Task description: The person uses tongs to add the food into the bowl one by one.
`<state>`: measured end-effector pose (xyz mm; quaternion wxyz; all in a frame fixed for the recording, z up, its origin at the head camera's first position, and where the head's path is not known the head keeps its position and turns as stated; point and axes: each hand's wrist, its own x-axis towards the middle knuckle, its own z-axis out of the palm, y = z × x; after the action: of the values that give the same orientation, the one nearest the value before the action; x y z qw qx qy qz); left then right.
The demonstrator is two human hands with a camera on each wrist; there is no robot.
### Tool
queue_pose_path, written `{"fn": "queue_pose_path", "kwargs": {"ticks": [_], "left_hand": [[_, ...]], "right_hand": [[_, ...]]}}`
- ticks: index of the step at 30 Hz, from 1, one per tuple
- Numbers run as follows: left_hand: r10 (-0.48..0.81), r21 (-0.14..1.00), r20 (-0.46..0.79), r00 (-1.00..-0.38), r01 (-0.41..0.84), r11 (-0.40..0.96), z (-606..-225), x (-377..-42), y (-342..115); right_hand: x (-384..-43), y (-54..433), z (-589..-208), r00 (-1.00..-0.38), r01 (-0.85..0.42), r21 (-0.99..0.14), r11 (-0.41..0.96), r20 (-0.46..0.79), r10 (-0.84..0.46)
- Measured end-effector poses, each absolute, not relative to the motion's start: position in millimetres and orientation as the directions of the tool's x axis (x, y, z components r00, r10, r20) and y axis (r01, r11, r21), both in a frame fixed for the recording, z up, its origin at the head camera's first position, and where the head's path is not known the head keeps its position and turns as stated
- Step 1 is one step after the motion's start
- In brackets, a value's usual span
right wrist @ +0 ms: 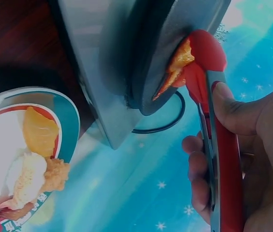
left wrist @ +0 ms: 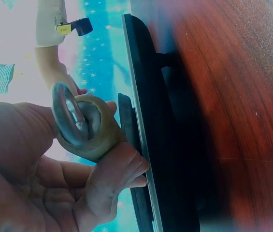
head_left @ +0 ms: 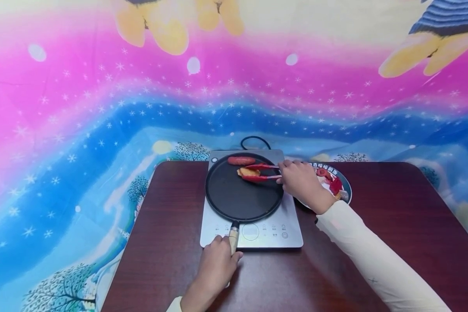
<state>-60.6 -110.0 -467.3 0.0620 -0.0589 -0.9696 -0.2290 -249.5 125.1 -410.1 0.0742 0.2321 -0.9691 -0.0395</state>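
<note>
My left hand [head_left: 216,266] grips the tan handle [head_left: 233,242] of a flat black frying pan [head_left: 239,201]; in the left wrist view, a metal hanging loop [left wrist: 68,113] shows at the handle's end. Red-tipped tongs [right wrist: 225,164] are held in my right hand [head_left: 302,182], thumb along one arm and fingers round the other. Between the tong tips, at the pan's right side, is a golden-brown piece of food [head_left: 250,173]. A reddish sausage [head_left: 241,160] lies just behind it, near the pan's far rim.
Beneath the pan is a silver induction cooker [head_left: 212,229], its black cord [head_left: 253,137] looping behind. To its right stands a plate [head_left: 348,190] bearing several foods, partly hidden by my right hand. The dark red table [head_left: 171,208] meets a patterned cloth backdrop [head_left: 101,125].
</note>
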Motion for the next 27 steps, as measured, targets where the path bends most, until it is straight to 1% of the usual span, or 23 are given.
{"fn": "queue_pose_path", "kwargs": {"ticks": [8, 19, 27], "left_hand": [[0.084, 0.440, 0.145, -0.986, 0.140, 0.887, -466.9, -60.6, -109.8], [0.076, 0.440, 0.132, -0.988, 0.127, 0.889, -466.2, -60.7, -109.2], [0.079, 0.446, 0.126, -0.989, 0.128, 0.886, -466.4, -60.2, -109.8]], "right_hand": [[-252.1, 118.5, -407.5, -0.898, -0.421, 0.115, 0.900, 0.090, -0.431], [-253.3, 116.9, -406.4, -0.899, -0.423, 0.125, 0.897, 0.063, -0.433], [-250.2, 125.3, -408.4, -0.898, -0.434, 0.051, 0.899, 0.051, -0.437]]}}
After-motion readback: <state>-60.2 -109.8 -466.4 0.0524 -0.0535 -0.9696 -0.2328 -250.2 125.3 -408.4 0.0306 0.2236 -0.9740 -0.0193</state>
